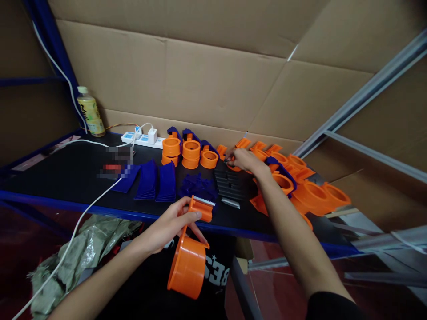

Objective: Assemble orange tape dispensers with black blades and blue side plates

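My left hand [173, 222] grips an orange plastic tape dispenser [191, 253] at the table's front edge; its round core hangs below the edge and a toothed metal blade sits on top. My right hand [243, 158] reaches across to the pile of orange dispenser parts [300, 184] at the back right, fingers curled around a small orange piece I cannot make out clearly. Between the hands lie a stack of black plates [230, 182] and a heap of small blue parts [197, 186].
Stacked orange rings [191, 153] with blue pieces stand mid-table. Blue flat panels [156, 181] lie left of centre. A white power strip [142, 139] with chargers and cables, and a drink bottle [90, 112], sit at the back left. Cardboard walls [213, 66] enclose the black table [66, 173].
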`<state>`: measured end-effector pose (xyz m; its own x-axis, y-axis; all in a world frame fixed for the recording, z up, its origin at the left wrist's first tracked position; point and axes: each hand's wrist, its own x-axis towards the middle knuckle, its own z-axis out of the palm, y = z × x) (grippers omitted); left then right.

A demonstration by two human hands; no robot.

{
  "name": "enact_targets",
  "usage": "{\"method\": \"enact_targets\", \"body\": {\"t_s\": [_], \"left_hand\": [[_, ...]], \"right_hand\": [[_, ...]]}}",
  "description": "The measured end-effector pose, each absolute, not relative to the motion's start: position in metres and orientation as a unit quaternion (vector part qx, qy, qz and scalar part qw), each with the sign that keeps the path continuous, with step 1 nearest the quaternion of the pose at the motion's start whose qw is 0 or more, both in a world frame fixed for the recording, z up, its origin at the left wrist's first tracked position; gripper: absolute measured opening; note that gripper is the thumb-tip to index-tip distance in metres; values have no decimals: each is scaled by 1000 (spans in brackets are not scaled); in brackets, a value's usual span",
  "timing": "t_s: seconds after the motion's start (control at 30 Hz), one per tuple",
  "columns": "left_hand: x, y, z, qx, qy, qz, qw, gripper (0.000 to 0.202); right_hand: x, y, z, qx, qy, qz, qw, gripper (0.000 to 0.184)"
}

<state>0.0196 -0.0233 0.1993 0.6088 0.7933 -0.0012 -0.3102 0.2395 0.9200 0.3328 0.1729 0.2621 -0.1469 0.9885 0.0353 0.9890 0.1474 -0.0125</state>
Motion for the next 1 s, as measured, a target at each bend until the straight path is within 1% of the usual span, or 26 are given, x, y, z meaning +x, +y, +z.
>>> {"method": "enact_targets", "body": {"t_s": [0.1, 0.13, 0.17, 0.23, 0.27, 0.3, 0.37, 0.43, 0.53, 0.63, 0.73, 0.87, 1.0], "left_hand": [[21, -23, 198, 473, 256, 368, 759, 39], [22, -23, 198, 463, 262, 375, 759, 39], [23, -23, 199, 455, 267, 384, 758, 39], [24, -25, 201, 443, 278, 409, 748, 36], [24, -25, 202, 439, 285, 421, 741, 35], [25, -26, 203, 436, 290, 431, 735, 33], [25, -28, 205, 431, 295, 441, 730, 34], [25, -29, 206, 430, 294, 440, 731, 35], [25, -30, 206, 430, 294, 437, 733, 36], [25, -29, 204, 429, 296, 442, 730, 35], [25, -28, 204, 438, 286, 444, 727, 33], [25, -28, 202, 458, 271, 451, 717, 31], [23, -28, 198, 475, 299, 466, 684, 32]], "right_hand": [[325, 149, 277, -634, -768, -23, 87, 31], [320, 136, 281, -617, -777, -14, 123, 32], [313, 121, 283, -593, -788, 3, 165, 33], [295, 86, 286, -510, -807, 74, 290, 33], [286, 67, 286, -470, -812, 107, 328, 31], [276, 48, 285, -442, -818, 129, 344, 28], [257, 14, 282, -410, -839, 129, 335, 18], [241, -8, 276, -400, -856, 99, 313, 10], [226, -21, 264, -390, -868, 48, 303, 5], [217, -20, 250, -383, -850, 10, 361, 9], [211, -20, 237, -390, -819, -1, 422, 16], [201, -27, 229, -403, -793, -6, 457, 21], [190, -36, 228, -431, -765, -17, 478, 23]]}}
